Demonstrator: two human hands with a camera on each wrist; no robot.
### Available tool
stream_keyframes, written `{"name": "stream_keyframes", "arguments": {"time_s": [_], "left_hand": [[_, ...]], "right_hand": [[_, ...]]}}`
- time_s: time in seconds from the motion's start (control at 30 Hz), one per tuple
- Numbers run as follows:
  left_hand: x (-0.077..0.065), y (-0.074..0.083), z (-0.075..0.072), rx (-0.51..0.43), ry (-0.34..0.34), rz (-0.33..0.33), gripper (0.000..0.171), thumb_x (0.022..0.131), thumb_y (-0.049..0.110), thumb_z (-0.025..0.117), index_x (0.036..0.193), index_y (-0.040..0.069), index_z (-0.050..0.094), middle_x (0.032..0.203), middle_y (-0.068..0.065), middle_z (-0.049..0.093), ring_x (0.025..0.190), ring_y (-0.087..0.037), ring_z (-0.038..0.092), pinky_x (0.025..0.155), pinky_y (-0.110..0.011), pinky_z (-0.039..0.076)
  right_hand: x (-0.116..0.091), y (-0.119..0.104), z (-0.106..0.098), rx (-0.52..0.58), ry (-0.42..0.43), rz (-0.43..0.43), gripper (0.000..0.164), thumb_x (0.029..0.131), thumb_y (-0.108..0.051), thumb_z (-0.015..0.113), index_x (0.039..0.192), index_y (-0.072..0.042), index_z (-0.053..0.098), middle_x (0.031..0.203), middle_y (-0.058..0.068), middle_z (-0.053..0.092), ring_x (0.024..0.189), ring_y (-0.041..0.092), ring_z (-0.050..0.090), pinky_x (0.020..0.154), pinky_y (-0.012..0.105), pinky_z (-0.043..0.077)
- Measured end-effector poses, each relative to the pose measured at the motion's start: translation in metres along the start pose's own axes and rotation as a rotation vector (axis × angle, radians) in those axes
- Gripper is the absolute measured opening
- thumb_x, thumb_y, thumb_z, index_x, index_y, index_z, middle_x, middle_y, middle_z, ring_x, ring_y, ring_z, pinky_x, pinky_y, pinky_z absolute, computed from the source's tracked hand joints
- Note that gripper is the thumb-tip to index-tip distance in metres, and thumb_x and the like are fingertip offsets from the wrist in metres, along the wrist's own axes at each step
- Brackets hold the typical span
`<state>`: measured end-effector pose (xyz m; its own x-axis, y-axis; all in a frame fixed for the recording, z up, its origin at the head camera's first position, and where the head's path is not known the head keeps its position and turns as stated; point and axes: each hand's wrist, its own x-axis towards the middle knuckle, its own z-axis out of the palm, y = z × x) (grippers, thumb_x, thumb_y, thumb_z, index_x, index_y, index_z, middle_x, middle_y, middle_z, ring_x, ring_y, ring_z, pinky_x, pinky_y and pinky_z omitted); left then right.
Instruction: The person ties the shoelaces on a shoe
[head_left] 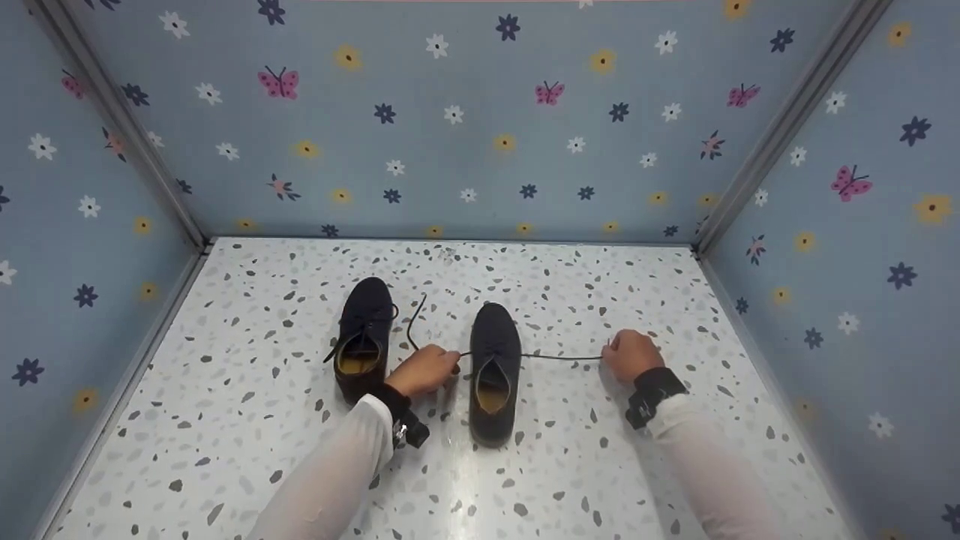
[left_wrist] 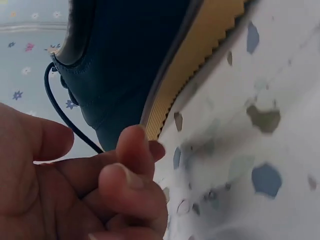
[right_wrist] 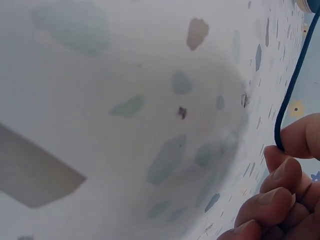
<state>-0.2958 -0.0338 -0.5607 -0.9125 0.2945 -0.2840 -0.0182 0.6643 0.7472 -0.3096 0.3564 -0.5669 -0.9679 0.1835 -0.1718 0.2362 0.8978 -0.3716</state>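
Note:
A dark shoe (head_left: 496,330) stands upright on the speckled surface, toe pointing away, its opening showing a tan insole. From its eyelets one shoelace (head_left: 559,358) runs nearly straight to my right hand (head_left: 632,355), which pinches it between thumb and index finger; the right wrist view shows the dark lace (right_wrist: 295,82) meeting those fingertips. On the other side my left hand (head_left: 426,370) holds the other lace end close to the shoe, and a loose tail (head_left: 412,322) curves up beyond it. In the left wrist view the lace (left_wrist: 67,120) passes behind the fingers, so the grip is partly hidden.
A second dark shoe (head_left: 367,304) with tied laces stands at left, partly behind my left hand and wrist. The white speckled surface (head_left: 247,420) is bounded by blue flowered panels (head_left: 465,150) at the back and both sides, with grey metal strips (head_left: 780,142) at the corners.

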Motion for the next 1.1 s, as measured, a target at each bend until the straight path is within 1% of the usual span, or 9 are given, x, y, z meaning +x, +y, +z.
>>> {"name": "stream_keyframes", "arguments": {"time_s": [0.13, 0.23, 0.3, 0.4, 0.53, 0.67, 0.83, 0.93, 1.1], "left_hand": [[0.005, -0.006, 0.003, -0.275, -0.04, -0.061, 0.041, 0.103, 0.029, 0.047, 0.117, -0.001, 0.072, 0.087, -0.013, 0.072, 0.052, -0.012, 0.051, 0.049, -0.025, 0.04], [0.009, -0.008, 0.004, -0.52, -0.064, -0.094, 0.04, 0.106, 0.031, 0.051, 0.129, 0.002, 0.067, 0.096, -0.009, 0.066, 0.057, -0.01, 0.051, 0.049, -0.023, 0.039], [0.011, -0.008, 0.004, -0.669, -0.066, -0.087, 0.039, 0.108, 0.031, 0.053, 0.133, 0.003, 0.064, 0.105, -0.009, 0.062, 0.063, -0.01, 0.053, 0.053, -0.023, 0.042], [0.016, -0.004, 0.002, -0.862, -0.05, -0.048, 0.037, 0.11, 0.029, 0.054, 0.132, 0.001, 0.059, 0.119, -0.008, 0.058, 0.071, -0.011, 0.056, 0.059, -0.023, 0.044], [0.019, 0.003, -0.002, -0.977, 0.036, -0.003, 0.028, 0.11, 0.026, 0.055, 0.118, 0.001, 0.062, 0.115, -0.004, 0.061, 0.073, -0.011, 0.059, 0.059, -0.023, 0.043], [0.018, 0.006, -0.006, -0.894, 0.121, 0.015, 0.024, 0.109, 0.024, 0.054, 0.103, 0.006, 0.068, 0.1, -0.002, 0.068, 0.07, -0.012, 0.061, 0.055, -0.022, 0.041], [0.014, 0.008, -0.006, -0.591, 0.147, 0.07, 0.026, 0.106, 0.021, 0.053, 0.094, 0.005, 0.069, 0.087, -0.002, 0.069, 0.064, -0.013, 0.061, 0.058, -0.026, 0.044], [0.011, 0.009, -0.005, -0.391, 0.148, 0.122, 0.028, 0.102, 0.022, 0.055, 0.088, 0.004, 0.071, 0.08, 0.0, 0.067, 0.062, -0.013, 0.059, 0.059, -0.027, 0.045], [0.008, 0.015, -0.004, -0.096, 0.193, 0.183, 0.031, 0.098, 0.024, 0.061, 0.069, 0.017, 0.067, 0.064, 0.007, 0.057, 0.055, -0.011, 0.051, 0.054, -0.027, 0.04]], "right_hand": [[-0.001, -0.001, 0.0, 0.004, -0.003, 0.012, 0.021, 0.097, -0.027, 0.063, 0.086, -0.008, 0.065, 0.08, 0.008, 0.067, 0.07, 0.024, 0.06, 0.062, 0.032, 0.042], [-0.001, -0.002, 0.0, 0.018, -0.003, 0.011, 0.021, 0.097, -0.026, 0.062, 0.087, -0.007, 0.065, 0.08, 0.009, 0.066, 0.07, 0.024, 0.06, 0.061, 0.032, 0.042], [-0.001, -0.002, 0.0, 0.025, 0.0, 0.01, 0.021, 0.097, -0.025, 0.062, 0.087, -0.007, 0.065, 0.08, 0.009, 0.066, 0.07, 0.024, 0.06, 0.061, 0.032, 0.042], [-0.001, -0.004, -0.001, 0.032, -0.001, 0.013, 0.02, 0.097, -0.025, 0.062, 0.088, -0.007, 0.065, 0.082, 0.009, 0.066, 0.071, 0.024, 0.06, 0.062, 0.032, 0.043], [0.0, -0.004, -0.002, 0.047, -0.009, 0.024, 0.021, 0.099, -0.026, 0.061, 0.089, -0.008, 0.065, 0.083, 0.009, 0.066, 0.072, 0.024, 0.06, 0.063, 0.032, 0.044], [0.006, -0.003, -0.007, 0.068, 0.005, 0.005, 0.023, 0.099, -0.026, 0.061, 0.087, -0.007, 0.065, 0.08, 0.007, 0.065, 0.071, 0.021, 0.059, 0.063, 0.031, 0.043], [0.015, -0.017, -0.026, 0.112, 0.054, -0.049, 0.027, 0.101, -0.028, 0.061, 0.081, -0.009, 0.062, 0.071, 0.002, 0.058, 0.065, 0.019, 0.055, 0.061, 0.03, 0.041], [0.021, -0.041, -0.04, 0.143, 0.087, -0.1, 0.029, 0.101, -0.027, 0.061, 0.077, -0.011, 0.059, 0.068, -0.001, 0.054, 0.064, 0.018, 0.052, 0.062, 0.032, 0.041], [0.024, -0.099, -0.058, 0.164, 0.148, -0.247, 0.028, 0.101, -0.026, 0.064, 0.079, -0.009, 0.064, 0.069, 0.0, 0.057, 0.064, 0.017, 0.051, 0.066, 0.032, 0.042]]}}
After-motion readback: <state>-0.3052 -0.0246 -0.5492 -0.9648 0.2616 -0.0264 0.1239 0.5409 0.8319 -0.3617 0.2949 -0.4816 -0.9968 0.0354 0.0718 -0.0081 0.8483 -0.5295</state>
